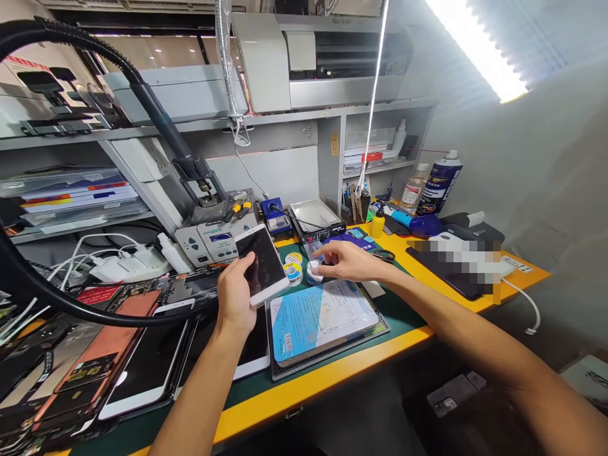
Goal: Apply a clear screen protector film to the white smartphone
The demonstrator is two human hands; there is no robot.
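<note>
Head view: a white smartphone was gripped by the left hand; the right hand was held open, just beside a white spool.

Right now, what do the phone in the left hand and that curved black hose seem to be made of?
The phone has a glossy, reflective dark face, likely glass, in a pale frame, metal or plastic, unclear which. The black hose looks matte and finely ribbed, probably plastic or rubber.

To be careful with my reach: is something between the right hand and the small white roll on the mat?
Nothing visible stands there: the right hand hovers just above the small white roll.
</note>
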